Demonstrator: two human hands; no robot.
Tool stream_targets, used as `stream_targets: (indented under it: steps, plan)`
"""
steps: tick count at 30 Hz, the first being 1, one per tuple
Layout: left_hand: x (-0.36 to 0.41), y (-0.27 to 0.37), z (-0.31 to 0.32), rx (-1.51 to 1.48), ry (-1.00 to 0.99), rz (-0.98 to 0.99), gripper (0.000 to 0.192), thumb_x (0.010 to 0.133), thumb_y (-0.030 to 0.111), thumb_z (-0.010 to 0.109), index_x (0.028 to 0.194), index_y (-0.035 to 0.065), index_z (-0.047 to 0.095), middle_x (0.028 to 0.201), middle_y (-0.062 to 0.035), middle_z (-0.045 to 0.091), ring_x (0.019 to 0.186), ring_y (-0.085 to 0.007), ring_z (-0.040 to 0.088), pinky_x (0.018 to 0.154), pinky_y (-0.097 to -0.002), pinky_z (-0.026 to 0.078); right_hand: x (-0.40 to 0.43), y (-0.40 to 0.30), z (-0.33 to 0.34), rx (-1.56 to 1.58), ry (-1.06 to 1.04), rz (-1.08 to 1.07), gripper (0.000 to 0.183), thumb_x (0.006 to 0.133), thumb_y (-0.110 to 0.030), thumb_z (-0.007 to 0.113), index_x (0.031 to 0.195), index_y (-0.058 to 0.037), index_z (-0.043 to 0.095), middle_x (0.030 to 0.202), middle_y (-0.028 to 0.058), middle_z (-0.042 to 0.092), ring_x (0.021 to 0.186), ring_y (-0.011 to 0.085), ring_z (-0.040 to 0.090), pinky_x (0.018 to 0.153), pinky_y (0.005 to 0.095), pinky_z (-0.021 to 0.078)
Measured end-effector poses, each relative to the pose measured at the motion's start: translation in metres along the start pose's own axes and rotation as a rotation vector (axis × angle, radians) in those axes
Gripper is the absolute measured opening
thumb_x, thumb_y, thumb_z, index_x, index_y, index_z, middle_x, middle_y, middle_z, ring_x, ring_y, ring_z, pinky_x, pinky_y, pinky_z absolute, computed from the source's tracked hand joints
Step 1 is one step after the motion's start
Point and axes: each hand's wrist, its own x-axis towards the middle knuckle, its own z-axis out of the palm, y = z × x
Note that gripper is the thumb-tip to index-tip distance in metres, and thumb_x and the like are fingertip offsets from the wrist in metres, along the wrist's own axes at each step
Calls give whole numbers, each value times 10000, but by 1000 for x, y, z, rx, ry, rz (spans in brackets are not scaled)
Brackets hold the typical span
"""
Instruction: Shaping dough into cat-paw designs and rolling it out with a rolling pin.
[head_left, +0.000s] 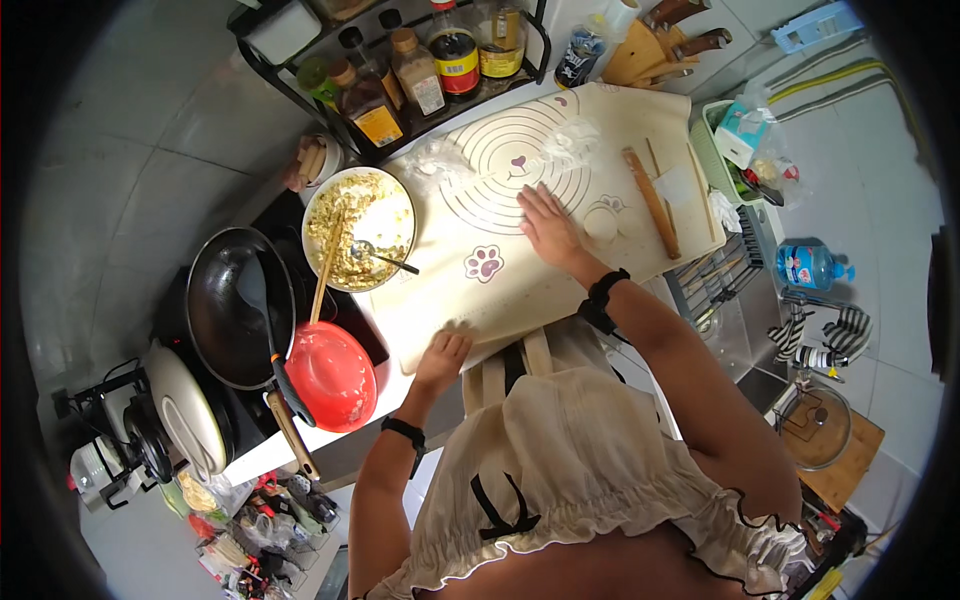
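A cream silicone kneading mat (420, 307) with printed circles and a paw lies on the counter. My right hand (549, 226) rests flat on it at the lower edge of the circles, fingers slightly apart, holding nothing. Just right of it is a small pale dough disc (601, 224); farther right lie a wooden rolling pin (651, 204) and thin sticks. Flour (571, 142) is scattered on the circles. My left hand (444, 358) is at the mat's near left edge, fingers curled over; whether it grips the edge is unclear. A bowl of chopped filling (319, 225) holds chopsticks (327, 270) and a spoon (386, 259).
A red bowl (330, 379) and a dark wok (217, 300) with a spatula stand left. Behind are a bottle rack (450, 105) and a knife block (637, 56). A green basket (714, 142), a sink (739, 330) and a pump bottle (806, 267) are right.
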Motion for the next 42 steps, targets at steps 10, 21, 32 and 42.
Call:
stream_targets:
  steps: [10, 21, 32, 42]
  plan:
    - [25, -5, -24, -476, -243, -198, 268, 789, 103, 607, 1056, 88, 617, 1008, -91, 613, 955, -294, 583, 868, -399, 492, 4, -1, 9, -241, 7, 15, 669, 917, -455, 557, 1461, -94, 410, 1550, 79, 341, 1447, 339, 243, 1140, 616, 175]
    - [60, -43, -1, 34, -5, -606, 634, 915, 278, 538, 1501, 140, 340, 1599, -125, 230, 1460, -393, 193, 1163, -622, 95, 22, -18, -1, -253, -235, 134, 733, 884, -570, 542, 1501, -222, 355, 1602, 105, 206, 1463, 414, 138, 1109, 702, 119]
    - [58, -49, 6, 13, 53, -531, 636, 948, 344, 482, 1514, 111, 308, 1610, -134, 182, 1465, -429, 126, 1169, -612, 52, 34, 27, 31, 173, 77, 231, 457, 963, -165, 490, 1420, -151, 470, 1473, 116, 430, 1390, 317, 333, 1139, 490, 232]
    - [61, -49, 7, 28, -16, -467, 659, 981, 404, 419, 1547, 129, 224, 1635, -115, 58, 1492, -398, -37, 1169, -603, -9, -18, 77, 36, 1313, 561, 730, 243, 937, 38, 457, 1138, 28, 593, 909, 138, 667, 797, 231, 651, 637, 310, 509]
